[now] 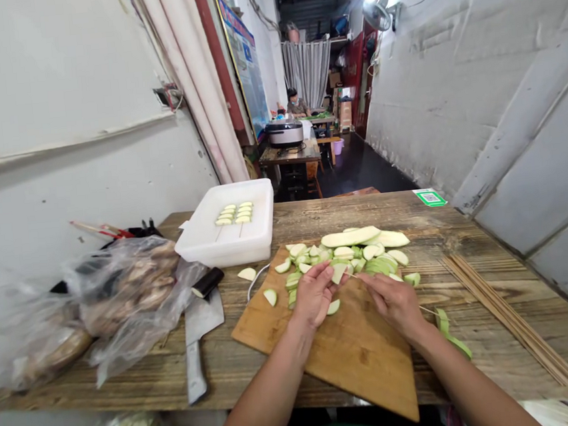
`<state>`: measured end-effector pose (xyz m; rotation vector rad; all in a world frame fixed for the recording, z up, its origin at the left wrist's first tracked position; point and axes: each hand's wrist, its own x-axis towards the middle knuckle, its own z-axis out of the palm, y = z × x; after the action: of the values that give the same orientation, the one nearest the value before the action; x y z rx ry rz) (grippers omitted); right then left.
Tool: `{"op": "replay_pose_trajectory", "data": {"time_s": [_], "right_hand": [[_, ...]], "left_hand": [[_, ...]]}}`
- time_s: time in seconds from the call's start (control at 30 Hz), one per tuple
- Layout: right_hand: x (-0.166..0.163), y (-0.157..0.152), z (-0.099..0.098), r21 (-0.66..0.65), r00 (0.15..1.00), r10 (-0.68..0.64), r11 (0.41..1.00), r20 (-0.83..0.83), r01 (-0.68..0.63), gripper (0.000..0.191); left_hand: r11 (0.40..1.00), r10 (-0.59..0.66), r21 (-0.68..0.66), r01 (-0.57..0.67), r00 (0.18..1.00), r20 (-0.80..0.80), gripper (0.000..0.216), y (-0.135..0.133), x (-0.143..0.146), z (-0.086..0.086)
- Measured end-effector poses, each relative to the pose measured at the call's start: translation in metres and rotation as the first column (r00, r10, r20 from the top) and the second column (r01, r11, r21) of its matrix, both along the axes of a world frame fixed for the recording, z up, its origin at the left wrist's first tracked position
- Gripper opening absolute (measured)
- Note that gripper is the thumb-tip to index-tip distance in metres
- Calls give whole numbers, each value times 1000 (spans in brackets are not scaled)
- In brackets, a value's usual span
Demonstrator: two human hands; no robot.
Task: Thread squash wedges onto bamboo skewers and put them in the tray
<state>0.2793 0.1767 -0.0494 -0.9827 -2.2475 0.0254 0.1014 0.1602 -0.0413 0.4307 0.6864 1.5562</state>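
Observation:
My left hand (316,294) pinches a half-round slice of pale, green-skinned vegetable (339,273), probably zucchini, above the cutting board (363,359). My right hand (391,300) grips a thin wooden skewer; its tip end (351,275) meets the slice, though I cannot tell how far it has gone in. Behind both hands lies a heap of cut slices (377,265), with long halved pieces (350,237) at its far side. To the right of my right wrist, a few slices (443,321) rest on the table around a skewer.
At the left stand a white plastic tub (201,244) with two skewers of slices (234,213), a cleaver (199,325) and plastic bags of food (131,291). Bare skewers (510,318) lie at the right. A person (296,103) sits far back.

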Motion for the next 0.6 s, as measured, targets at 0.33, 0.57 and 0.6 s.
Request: {"op": "replay_pose_trajectory", "data": {"time_s": [0.33, 0.57, 0.6], "right_hand": [[2, 1, -4, -27, 998, 44, 999, -36, -45, 32], [1, 1, -2, 6, 999, 43, 999, -28, -43, 32], [1, 1, -2, 21, 998, 52, 998, -42, -51, 31]], "left_hand": [[999, -45, -24, 46, 998, 38, 27, -2, 0, 2], [997, -71, -20, 72, 996, 45, 23, -2, 0, 0], [997, -73, -22, 74, 996, 46, 23, -2, 0, 0]]}}
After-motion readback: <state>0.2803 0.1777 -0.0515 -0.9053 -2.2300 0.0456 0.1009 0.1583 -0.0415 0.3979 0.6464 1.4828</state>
